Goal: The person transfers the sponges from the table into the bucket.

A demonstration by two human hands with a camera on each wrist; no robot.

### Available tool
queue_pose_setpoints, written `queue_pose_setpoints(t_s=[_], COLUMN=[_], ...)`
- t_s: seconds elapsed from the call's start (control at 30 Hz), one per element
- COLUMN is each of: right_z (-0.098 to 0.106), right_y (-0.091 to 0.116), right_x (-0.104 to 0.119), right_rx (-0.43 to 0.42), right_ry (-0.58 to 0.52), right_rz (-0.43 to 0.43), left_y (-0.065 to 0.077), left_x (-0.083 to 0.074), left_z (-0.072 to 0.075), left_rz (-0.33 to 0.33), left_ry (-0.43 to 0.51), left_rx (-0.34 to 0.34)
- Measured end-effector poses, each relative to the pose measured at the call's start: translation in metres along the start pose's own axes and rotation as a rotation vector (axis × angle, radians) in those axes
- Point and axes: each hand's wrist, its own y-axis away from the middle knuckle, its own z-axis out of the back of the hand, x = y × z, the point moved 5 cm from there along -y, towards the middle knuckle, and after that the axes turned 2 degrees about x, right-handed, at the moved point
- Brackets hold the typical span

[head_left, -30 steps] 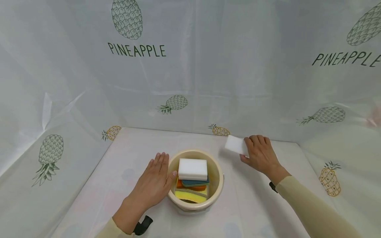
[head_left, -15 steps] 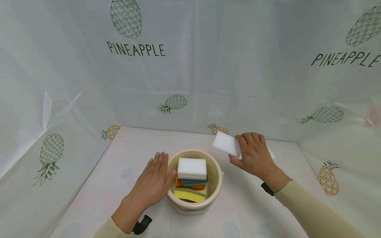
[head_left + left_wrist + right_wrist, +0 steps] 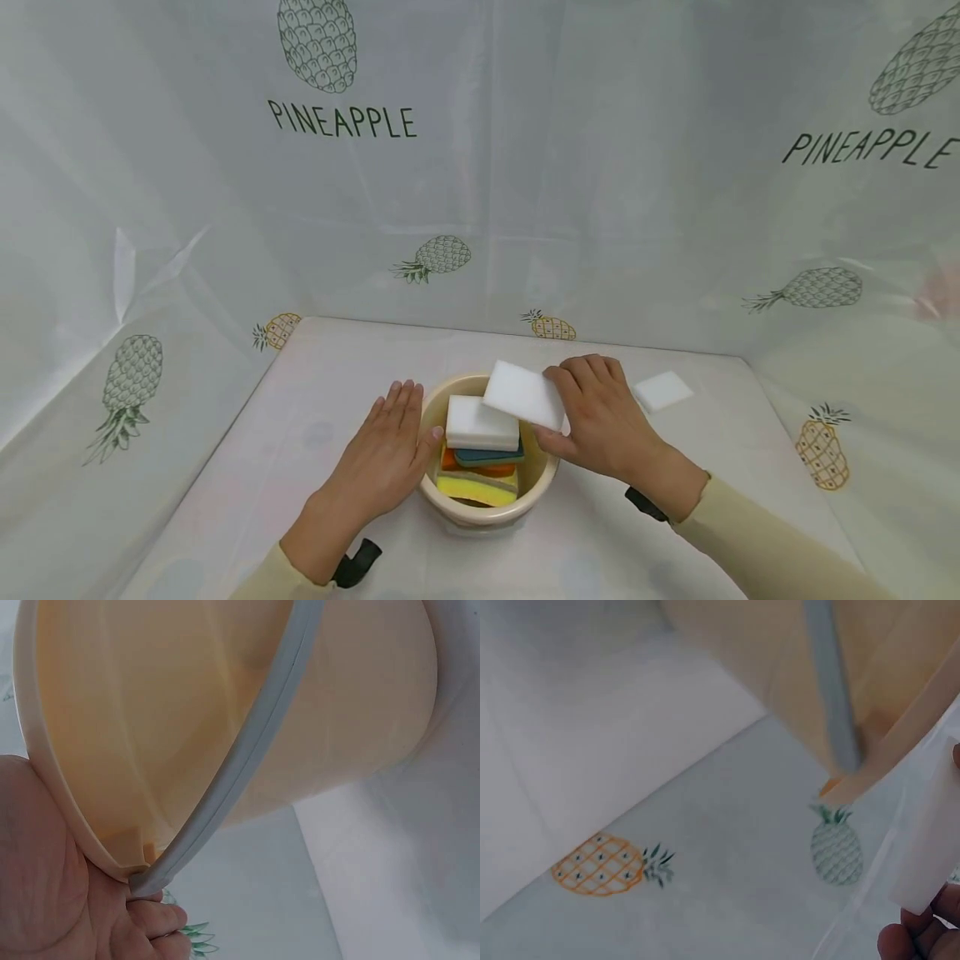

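Observation:
A cream bucket [image 3: 491, 521] stands on the table with a stack of sponges in it. On top is a white sponge [image 3: 482, 423], above a blue one [image 3: 489, 457], some orange, and a yellow sponge [image 3: 477, 491] nearer the front. My right hand [image 3: 603, 417] pinches another white sponge [image 3: 525, 393] between thumb and fingers, tilted over the bucket's right rim. It also shows in the right wrist view as a white sponge edge [image 3: 931, 832]. Fingers straight, my left hand [image 3: 382, 454] rests against the bucket's left rim. The grey handle [image 3: 232, 765] hangs down the bucket's side.
One more white sponge [image 3: 663, 392] lies flat on the table, behind and right of my right hand. A pineapple-print sheet [image 3: 600, 208] rises along the table's back edge and both sides. The pale tabletop [image 3: 337, 358] extends around the bucket.
My right hand has carried its white sponge leftward from the table's right side to over the bucket, uncovering the sponge lying behind it. The left hand has stayed at the rim.

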Motion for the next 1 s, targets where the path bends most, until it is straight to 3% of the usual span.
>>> queue_pose_setpoints(t_s=[0.5,1.0], right_z=[-0.013,-0.016], right_y=[0.003,0.004], right_x=[0.048,0.057], right_rx=[0.121,0.174], right_ry=[-0.068,-0.119], right_rz=[0.096,0.161], left_y=[0.000,0.001], left_x=[0.000,-0.001], left_z=[0.000,0.001], left_rz=[0.008,-0.008], left_ry=[-0.006,-0.001], left_rx=[-0.005,-0.035])
